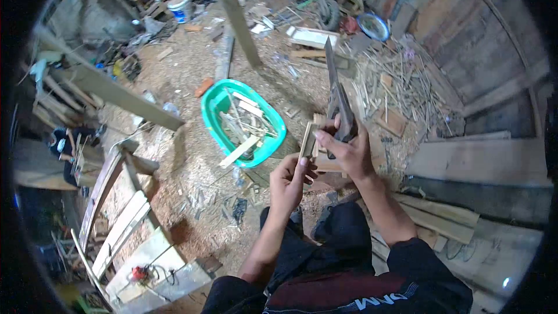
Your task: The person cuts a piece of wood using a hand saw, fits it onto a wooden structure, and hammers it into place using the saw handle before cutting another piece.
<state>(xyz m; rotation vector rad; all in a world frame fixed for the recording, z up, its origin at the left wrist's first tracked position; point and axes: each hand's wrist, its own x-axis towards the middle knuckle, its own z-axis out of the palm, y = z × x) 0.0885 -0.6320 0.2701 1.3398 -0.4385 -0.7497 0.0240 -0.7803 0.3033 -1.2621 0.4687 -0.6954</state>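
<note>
My left hand (pixel 286 181) is closed around a short, narrow wooden strip (pixel 307 139), which stands upright between the fingers. Close beside it, my right hand (pixel 352 150) grips a long-bladed hand tool (pixel 337 90) with a dark handle. Its pointed blade aims away from me; whether it is a saw or a large knife I cannot make out. A small pale wood piece (pixel 319 120) sits by the right fingertips, partly hidden. On the floor in front of my hands, a green plastic tub (pixel 210 121) holds wood scraps (pixel 250 110).
Shavings cover the floor (pixel 174 81). Wooden posts (pixel 235 17) rise ahead and to the left (pixel 125 96). Thin sticks (pixel 404 90) lie in a heap at right, near planks (pixel 442 209). Another person (pixel 67 148) is at far left, beyond a wooden frame (pixel 125 221). A white bucket (pixel 180 9) stands behind.
</note>
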